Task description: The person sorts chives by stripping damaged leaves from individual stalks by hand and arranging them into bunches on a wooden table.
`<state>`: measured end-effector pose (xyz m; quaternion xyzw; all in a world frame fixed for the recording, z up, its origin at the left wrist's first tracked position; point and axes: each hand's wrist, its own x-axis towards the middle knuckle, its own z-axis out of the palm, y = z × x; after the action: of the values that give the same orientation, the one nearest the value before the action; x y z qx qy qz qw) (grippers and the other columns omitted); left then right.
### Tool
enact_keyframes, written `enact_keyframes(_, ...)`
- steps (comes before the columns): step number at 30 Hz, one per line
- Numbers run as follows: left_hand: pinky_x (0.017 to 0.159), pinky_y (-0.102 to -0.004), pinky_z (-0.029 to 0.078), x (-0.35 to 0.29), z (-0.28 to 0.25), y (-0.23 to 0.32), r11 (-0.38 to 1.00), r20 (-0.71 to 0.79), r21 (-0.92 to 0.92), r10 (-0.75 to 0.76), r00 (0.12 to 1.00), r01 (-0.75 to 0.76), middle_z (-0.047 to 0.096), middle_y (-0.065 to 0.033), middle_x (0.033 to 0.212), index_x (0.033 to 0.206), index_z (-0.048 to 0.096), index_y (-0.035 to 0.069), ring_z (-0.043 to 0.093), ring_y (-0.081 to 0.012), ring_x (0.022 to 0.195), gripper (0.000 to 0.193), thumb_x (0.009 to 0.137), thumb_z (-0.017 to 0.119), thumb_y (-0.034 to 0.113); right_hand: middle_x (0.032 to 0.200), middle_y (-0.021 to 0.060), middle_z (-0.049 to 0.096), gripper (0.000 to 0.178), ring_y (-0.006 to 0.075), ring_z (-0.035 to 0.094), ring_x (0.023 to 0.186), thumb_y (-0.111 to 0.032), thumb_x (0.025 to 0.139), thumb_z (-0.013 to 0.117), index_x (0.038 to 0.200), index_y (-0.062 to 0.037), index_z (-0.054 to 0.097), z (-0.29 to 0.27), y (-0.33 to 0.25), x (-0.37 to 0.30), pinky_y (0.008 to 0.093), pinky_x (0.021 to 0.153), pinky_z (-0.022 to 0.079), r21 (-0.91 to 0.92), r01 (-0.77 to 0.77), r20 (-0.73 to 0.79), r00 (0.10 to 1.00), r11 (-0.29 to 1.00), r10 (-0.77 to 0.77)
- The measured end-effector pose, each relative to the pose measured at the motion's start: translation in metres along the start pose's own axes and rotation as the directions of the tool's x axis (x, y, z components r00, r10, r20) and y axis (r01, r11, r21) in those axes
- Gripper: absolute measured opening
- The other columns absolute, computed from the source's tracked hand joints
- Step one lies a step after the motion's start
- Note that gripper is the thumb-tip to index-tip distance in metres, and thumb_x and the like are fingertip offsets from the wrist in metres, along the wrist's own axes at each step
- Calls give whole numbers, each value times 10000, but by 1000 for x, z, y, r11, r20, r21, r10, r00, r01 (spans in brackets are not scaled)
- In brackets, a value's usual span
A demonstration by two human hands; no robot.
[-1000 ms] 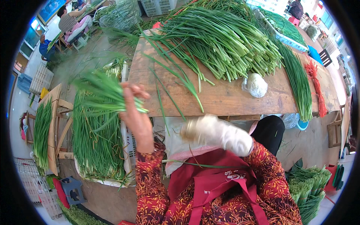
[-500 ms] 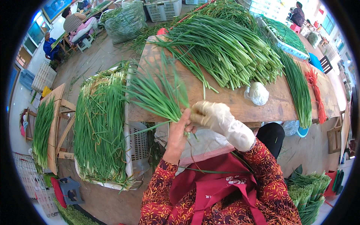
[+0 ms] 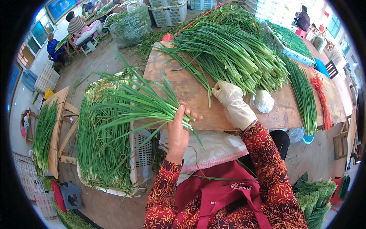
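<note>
My bare left hand [image 3: 180, 128] is wrapped round a small bunch of garlic chives [image 3: 152, 107], near the cut ends, at the table's front edge. The leaves fan out to the left, some over the crate. My right hand [image 3: 231, 100], in a pale glove, touches the front of the large garlic chive pile [image 3: 236, 53] on the wooden table [image 3: 198, 114]. Its fingers are bent together beside a few loose stalks; what they grip, if anything, is hidden. Just right of the glove sits a white ball-shaped bundle [image 3: 263, 101].
Left of the table stands a white crate [image 3: 134, 160] heaped with garlic chives. Red ties [image 3: 322, 99] and a long chive bundle [image 3: 303, 97] lie at the table's right. A white sack [image 3: 202, 147] hangs before me. Other people sit farther back.
My right hand has left the bunch in my left hand and moved up and right to the pile. The bunch now tilts further left, its stalk ends pointing right.
</note>
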<state>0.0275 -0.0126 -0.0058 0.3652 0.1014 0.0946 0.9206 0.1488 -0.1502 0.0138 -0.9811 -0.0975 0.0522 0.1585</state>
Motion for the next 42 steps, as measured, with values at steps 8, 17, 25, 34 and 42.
enact_keyframes(8, 455, -230, 333, -7, 3, -6, 989, 0, -92, -119, 993, 118, 400, 24, 668, 847, 443, 83, 366, -61, 497, 125, 831, 504, 192, 768, 86, 600, 263, 202, 567, 746, -322, 749, 547, 841, -78, 578, -3, 2, 0, 307, 637, 427, 160, 85, -36, 996, 984, -80)
enact_keyframes(17, 461, -216, 328, 1, 23, -9, 994, -20, -16, -105, 994, 105, 491, 24, 763, 980, 481, 66, 383, -55, 518, 229, 807, 550, 198, 706, 19, 575, 201, 70, 504, 618, -194, 774, 571, 870, -18, 560, 3, 1, -61, 199, 564, 408, 783, 173, -21, 967, 597, -253)
enact_keyframes(25, 459, -193, 381, 0, 4, 2, 995, 23, -14, -96, 995, 97, 541, -26, 806, 928, 499, 51, 451, -68, 539, 182, 801, 548, 171, 598, -27, 502, 149, 42, 427, 554, -181, 824, 508, 842, -42, 560, -13, -4, -75, 188, 520, 356, 921, -10, 58, 992, 389, -111)
enact_keyframes(34, 650, -247, 440, 16, -17, 70, 913, -36, 114, 399, 916, -392, 493, 8, 753, 1025, 476, 26, 457, -73, 655, 247, 841, 483, 190, 872, 91, 598, 295, 234, 573, 793, -332, 720, 600, 910, -106, 590, -10, 1, -74, 321, 683, 447, 406, 365, 63, 903, 838, -424)
enact_keyframes(42, 558, -226, 400, 0, -9, 18, 998, -28, -44, 37, 999, -39, 462, 8, 723, 948, 500, 30, 397, -68, 564, 171, 832, 502, 156, 652, 60, 565, 297, 190, 551, 605, -337, 765, 553, 806, -44, 550, -9, 8, -22, 274, 515, 421, 334, 24, 38, 999, 942, -39)
